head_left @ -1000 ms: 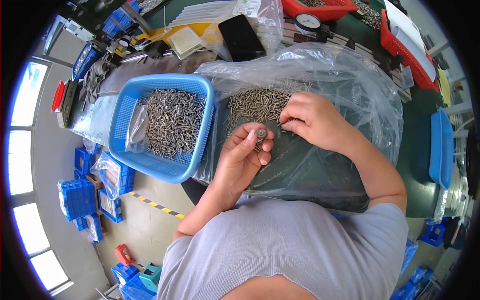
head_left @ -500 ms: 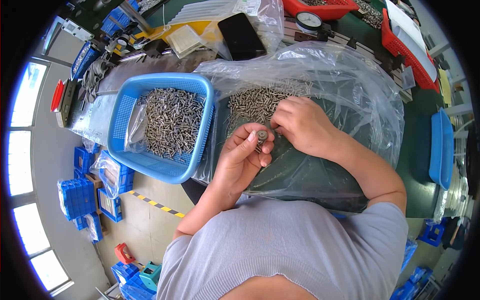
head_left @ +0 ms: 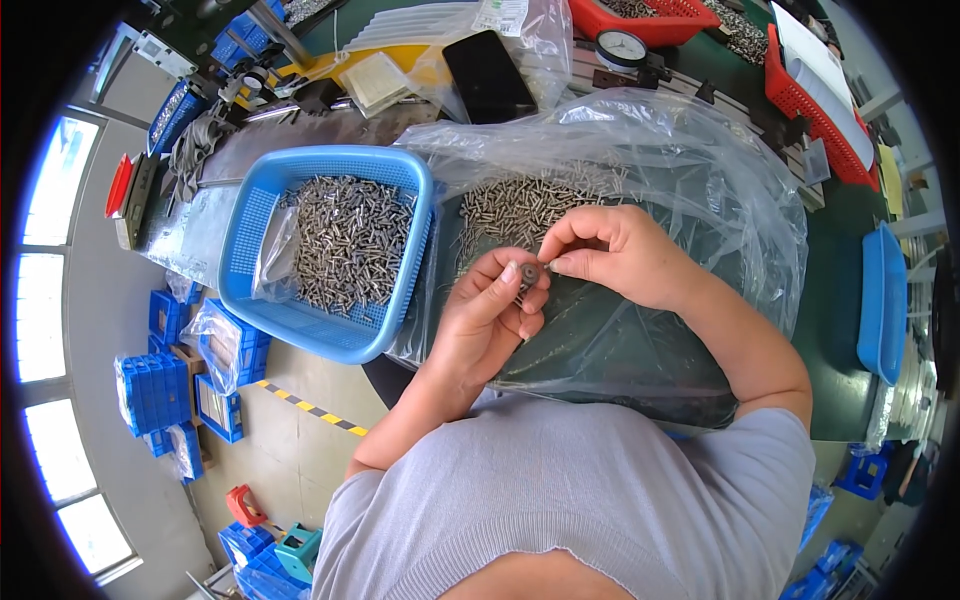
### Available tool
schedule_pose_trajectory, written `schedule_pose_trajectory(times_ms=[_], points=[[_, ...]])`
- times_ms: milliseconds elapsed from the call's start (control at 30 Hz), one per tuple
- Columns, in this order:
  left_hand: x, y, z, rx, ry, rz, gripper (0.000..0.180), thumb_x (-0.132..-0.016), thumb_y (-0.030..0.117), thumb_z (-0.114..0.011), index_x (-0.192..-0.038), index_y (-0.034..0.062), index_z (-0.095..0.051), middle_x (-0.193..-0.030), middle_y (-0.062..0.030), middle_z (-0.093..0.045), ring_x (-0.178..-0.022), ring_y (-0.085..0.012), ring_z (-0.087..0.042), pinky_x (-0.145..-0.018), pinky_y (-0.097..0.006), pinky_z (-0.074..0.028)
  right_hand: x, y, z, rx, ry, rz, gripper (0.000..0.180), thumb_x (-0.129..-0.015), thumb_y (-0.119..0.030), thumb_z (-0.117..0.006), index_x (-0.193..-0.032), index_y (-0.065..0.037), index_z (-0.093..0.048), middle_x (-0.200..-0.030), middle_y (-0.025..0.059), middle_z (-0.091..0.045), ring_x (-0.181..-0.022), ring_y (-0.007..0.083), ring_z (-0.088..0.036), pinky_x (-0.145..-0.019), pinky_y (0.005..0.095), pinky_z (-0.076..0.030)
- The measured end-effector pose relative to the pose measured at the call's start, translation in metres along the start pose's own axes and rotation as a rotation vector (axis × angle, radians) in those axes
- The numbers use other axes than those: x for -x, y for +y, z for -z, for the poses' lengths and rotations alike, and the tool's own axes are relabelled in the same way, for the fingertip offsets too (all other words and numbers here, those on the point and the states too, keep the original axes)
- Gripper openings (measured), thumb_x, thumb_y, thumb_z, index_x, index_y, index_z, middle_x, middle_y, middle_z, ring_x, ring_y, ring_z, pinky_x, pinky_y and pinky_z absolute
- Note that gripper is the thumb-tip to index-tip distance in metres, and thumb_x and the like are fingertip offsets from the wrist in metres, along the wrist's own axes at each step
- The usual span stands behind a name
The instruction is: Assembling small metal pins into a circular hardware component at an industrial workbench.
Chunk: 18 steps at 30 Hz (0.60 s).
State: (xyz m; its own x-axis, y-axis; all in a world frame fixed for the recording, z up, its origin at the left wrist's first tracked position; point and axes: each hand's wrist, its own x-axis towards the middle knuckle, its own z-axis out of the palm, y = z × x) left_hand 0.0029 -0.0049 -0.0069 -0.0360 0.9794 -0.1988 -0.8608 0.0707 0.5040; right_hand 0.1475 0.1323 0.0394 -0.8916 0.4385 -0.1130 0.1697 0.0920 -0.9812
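My left hand (head_left: 492, 310) is curled around a small dark round metal piece (head_left: 528, 273), pinched at its fingertips. My right hand (head_left: 612, 250) meets it from the right, its thumb and forefinger pinching a small screw at that piece. Just beyond both hands lies a heap of small silver screws (head_left: 515, 205) on a clear plastic bag (head_left: 700, 190) spread over the green bench. To the left stands a blue plastic basket (head_left: 262, 205) lined with clear film and holding many of the same screws (head_left: 345, 240).
A black phone (head_left: 488, 75) and clear bags lie at the far edge. Red baskets (head_left: 812, 85) and a dial gauge (head_left: 625, 45) stand at the back right, a blue tray (head_left: 880, 300) at the right. Blue crates (head_left: 150, 390) sit on the floor at left.
My right hand has drawn back from the screw heap toward my left hand, and its fingertips now meet the round piece. My left hand has stayed in place.
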Motion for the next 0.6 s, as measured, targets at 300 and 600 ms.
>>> schedule_pose_trajectory(times_ms=[300,600], points=[[0.0010,0.0008,-0.0047,-0.036,0.038,0.041,0.018,-0.093,0.020,-0.056,-0.104,0.0056,-0.056,-0.088,-0.0070,-0.058,-0.069,-0.0110,-0.049,-0.056,-0.024,-0.039,-0.0026,0.0038,-0.0001,-0.063,-0.045,-0.006,0.007,-0.085,-0.007,-0.065,-0.089,-0.001,-0.063,-0.080,-0.0015,-0.061,-0.076,0.0046,-0.054,-0.070,0.0209,-0.044],[0.0011,0.0016,-0.0044,-0.041,0.043,0.055,0.017,-0.093,0.021,-0.057,-0.102,0.0066,-0.056,-0.086,-0.0050,-0.058,-0.068,-0.0100,-0.048,-0.055,-0.024,-0.038,-0.0018,-0.0012,-0.0029,0.011,-0.037,-0.014,0.008,-0.084,-0.008,-0.067,-0.087,-0.002,-0.062,-0.077,-0.0015,-0.060,-0.073,0.0044,-0.053,-0.067,0.0210,-0.043]])
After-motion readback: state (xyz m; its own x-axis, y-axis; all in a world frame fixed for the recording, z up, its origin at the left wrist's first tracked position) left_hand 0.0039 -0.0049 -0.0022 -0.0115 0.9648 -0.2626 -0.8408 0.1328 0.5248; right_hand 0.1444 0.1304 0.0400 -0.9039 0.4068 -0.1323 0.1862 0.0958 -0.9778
